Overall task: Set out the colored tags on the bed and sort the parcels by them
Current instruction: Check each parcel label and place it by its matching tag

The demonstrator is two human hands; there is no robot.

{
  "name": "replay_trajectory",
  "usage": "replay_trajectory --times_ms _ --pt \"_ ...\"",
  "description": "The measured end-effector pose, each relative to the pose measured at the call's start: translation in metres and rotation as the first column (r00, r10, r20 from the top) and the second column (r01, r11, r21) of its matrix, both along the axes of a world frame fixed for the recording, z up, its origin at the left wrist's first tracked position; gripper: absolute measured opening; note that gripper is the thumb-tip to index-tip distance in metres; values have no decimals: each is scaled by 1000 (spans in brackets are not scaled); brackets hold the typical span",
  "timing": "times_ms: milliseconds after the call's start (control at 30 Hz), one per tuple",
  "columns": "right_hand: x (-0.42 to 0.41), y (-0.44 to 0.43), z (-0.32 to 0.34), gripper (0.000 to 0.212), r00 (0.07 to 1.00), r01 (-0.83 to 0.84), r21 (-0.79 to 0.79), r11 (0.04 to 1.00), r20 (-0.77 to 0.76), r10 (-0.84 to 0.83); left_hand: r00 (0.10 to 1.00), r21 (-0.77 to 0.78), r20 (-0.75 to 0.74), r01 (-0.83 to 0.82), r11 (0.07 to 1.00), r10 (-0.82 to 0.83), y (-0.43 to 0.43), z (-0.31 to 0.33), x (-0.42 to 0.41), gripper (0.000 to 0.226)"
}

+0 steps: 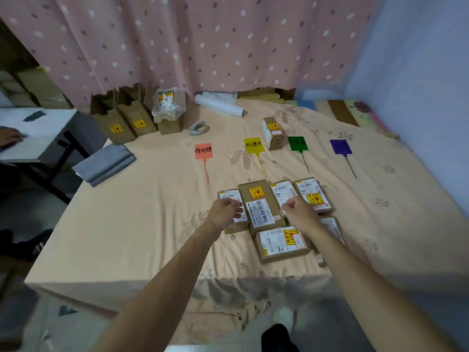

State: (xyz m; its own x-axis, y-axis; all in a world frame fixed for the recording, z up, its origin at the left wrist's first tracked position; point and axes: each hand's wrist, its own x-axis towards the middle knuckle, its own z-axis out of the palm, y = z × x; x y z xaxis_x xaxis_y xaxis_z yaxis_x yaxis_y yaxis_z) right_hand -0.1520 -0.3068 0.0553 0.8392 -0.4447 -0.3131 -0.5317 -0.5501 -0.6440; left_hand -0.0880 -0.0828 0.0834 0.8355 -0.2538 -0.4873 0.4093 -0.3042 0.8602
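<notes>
Four tags lie in a row on the peach bed (142,224): a red tag (203,151), a yellow tag (253,145), a green tag (297,144) and a purple tag (340,147). One small parcel (272,133) stands between the yellow and green tags. Several flat brown parcels sit in a cluster near me, the tallest (261,208) in the middle and another (280,243) in front. My left hand (225,212) and my right hand (299,208) hover over the cluster, one on each side of the middle parcel, fingers curled and holding nothing.
Three upright brown boxes (127,123) line the bed's back left, with a plastic bag (166,105), a white roll (219,105) and a tape roll (199,128). Folded grey bags (104,165) lie at the left edge. A white table (38,130) with another person's hand stands left.
</notes>
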Motion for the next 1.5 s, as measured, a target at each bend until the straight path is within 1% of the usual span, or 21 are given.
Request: replay_trajectory --times_ms 67,133,200,267,333,367,433,567,600,667,733,800,867,967,1033,1100,1200,1300,1367,1400,1500 --pt "-24 4 -7 38 999 20 16 1000 -38 -19 999 11 -7 34 999 -34 2 -12 -27 14" --pt "-44 6 -12 36 998 34 8 999 -47 -34 994 29 17 103 994 -103 -1 -25 -49 17" --pt "-57 4 -17 33 998 29 -4 1000 -64 -29 985 73 41 162 984 -165 -7 -34 -64 26" --pt "-67 1 -24 28 996 17 24 1000 -87 -15 979 126 27 197 972 -202 -12 -42 -73 24" --pt "-76 -2 -29 40 994 21 62 998 -111 -14 977 181 20 205 962 -212 -17 -53 -80 21" --pt "-80 -4 -33 46 992 22 78 997 -122 -13 977 209 11 207 956 -214 -19 -59 -83 25" --pt "-89 -6 -43 50 991 23 84 996 -132 -12 974 256 12 217 942 -228 -26 -71 -91 31" --pt "-96 -9 -63 38 990 40 98 994 -142 -26 982 257 -50 187 948 -180 -36 -90 -106 15" --pt "-98 -9 -66 37 989 53 105 993 -140 -38 982 247 -66 187 951 -176 -38 -94 -109 16" --pt "-99 -10 -69 35 990 63 114 991 -134 -47 978 238 -88 204 950 -188 -43 -98 -115 27" --pt "-101 -10 -71 31 991 72 127 989 -124 -56 980 230 -72 195 953 -184 -46 -95 -118 33" --pt "-103 -10 -69 30 990 98 133 986 -115 -83 989 213 -33 148 966 -144 -48 -89 -120 34" --pt "-105 -10 -63 29 988 148 161 976 -72 -138 995 179 1 94 979 -96 -47 -81 -121 33" --pt "-104 -7 -43 21 962 248 180 952 70 -263 1000 95 28 10 995 -13 -44 -59 -120 26" --pt "-101 -4 -24 14 925 298 191 935 185 -333 995 46 65 -82 996 79 -43 -42 -114 17" --pt "-94 0 -1 10 875 330 236 914 287 -390 980 -22 90 -177 984 178 -44 -24 -103 20" --pt "-85 6 31 9 814 312 327 892 392 -428 956 -172 106 -252 952 272 -48 7 -89 19" --pt "-81 14 57 12 742 241 442 864 490 -458 925 -302 99 -323 897 367 -50 37 -81 17" --pt "-82 19 65 16 720 187 511 839 509 -471 906 -353 71 -369 860 418 -50 48 -76 21" --pt "-84 22 65 20 726 163 549 820 496 -476 898 -378 44 -391 839 438 -49 53 -76 24" --pt "-92 28 61 40 790 122 647 753 395 -468 889 -470 -91 -436 768 449 -49 60 -76 45"
